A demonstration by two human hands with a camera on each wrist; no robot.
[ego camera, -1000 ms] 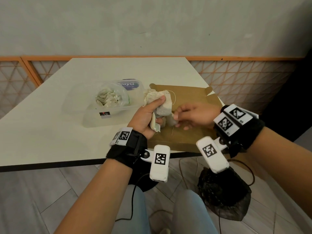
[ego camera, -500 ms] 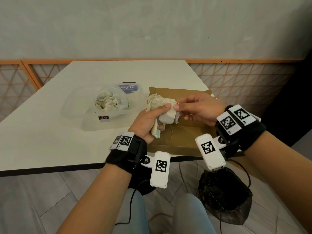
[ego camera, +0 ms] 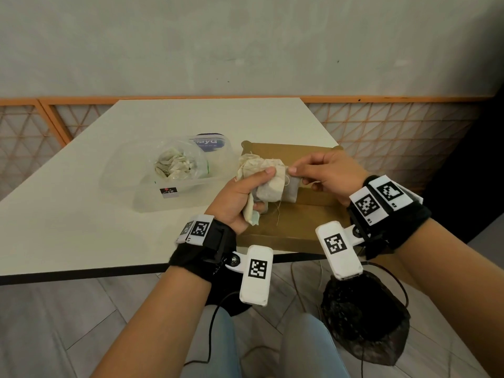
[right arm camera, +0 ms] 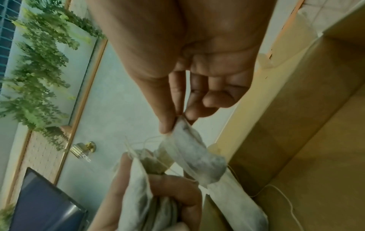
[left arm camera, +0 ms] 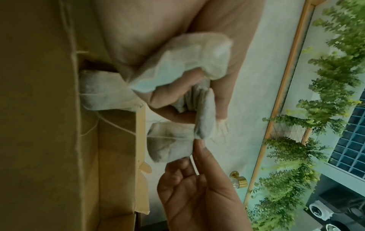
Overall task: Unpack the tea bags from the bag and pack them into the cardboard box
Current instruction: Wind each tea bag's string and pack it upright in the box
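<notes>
The right hand [ego camera: 327, 175] is pinching one tea bag [left arm camera: 169, 145] between thumb and forefinger at its upper edge; the right wrist view shows the fingertips [right arm camera: 168, 125] clamped on the paper seam, with the other fingers loosely curled and clear of it. This narrow grip appears chosen to separate a single bag from the rest without dragging neighbours along by their strings.

The left hand [ego camera: 240, 197] is curling round a bundle of tea bags [ego camera: 261, 178], thumb pressing across the top and fingers closing underneath. In the left wrist view, several bags are standing edge-on inside the fist and one crumpled bag is bulging out above the fingers. Holding the bundle as a fixed stock lets the other hand peel bags off one at a time.

Both hands are working at centre frame in the head view, directly over the cardboard box [ego camera: 313, 214], which is lying open at the right edge of the worktop [ego camera: 81, 214]. Keeping the transfer above the box likely means a dropped bag is falling into it rather than onto the floor. At least one bag [left arm camera: 102, 92] seems to be lying inside already, with loose strings trailing.

To the left of the box, the clear plastic bag [ego camera: 131, 173] is resting on the worktop, its mouth open, with more crumpled tea bags [ego camera: 174, 166] remaining inside. The task is therefore judged to be only partly complete.
</notes>
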